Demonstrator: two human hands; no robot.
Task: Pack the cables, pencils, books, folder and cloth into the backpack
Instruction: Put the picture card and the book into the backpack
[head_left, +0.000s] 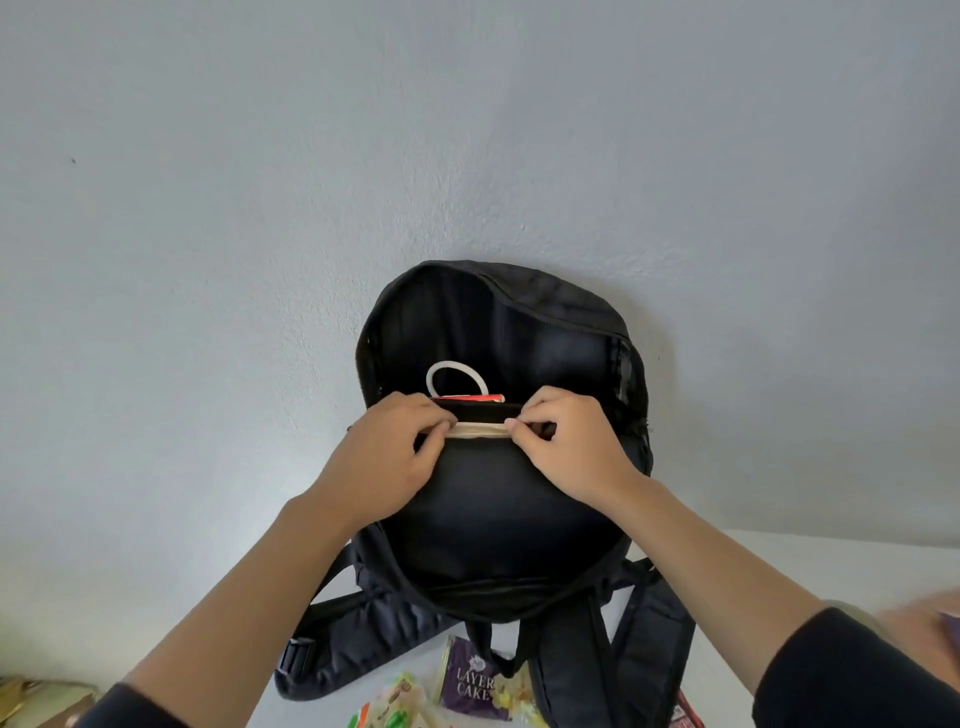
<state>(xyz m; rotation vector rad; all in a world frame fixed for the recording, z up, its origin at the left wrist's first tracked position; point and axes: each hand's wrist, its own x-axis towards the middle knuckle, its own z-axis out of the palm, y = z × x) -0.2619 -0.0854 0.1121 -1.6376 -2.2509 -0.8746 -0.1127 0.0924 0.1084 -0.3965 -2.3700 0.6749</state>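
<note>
A black backpack (498, 519) stands open on a white table against the wall, its main compartment gaping toward me. Inside it, a white cable loop (457, 375) and a red-edged book (467, 398) stick up behind an inner sleeve. A thin cream-coloured flat thing (478, 430), a folder or book edge, sits at the sleeve's mouth. My left hand (387, 457) pinches its left end together with the sleeve's rim. My right hand (566, 447) pinches its right end at the sleeve opening.
The backpack's straps (649, 639) trail over the white table toward me. A purple "Layer Cake" snack packet (475, 686) and other colourful wrappers (395, 712) lie at the front edge. A brownish object (41, 701) sits at the bottom left. The grey wall rises behind.
</note>
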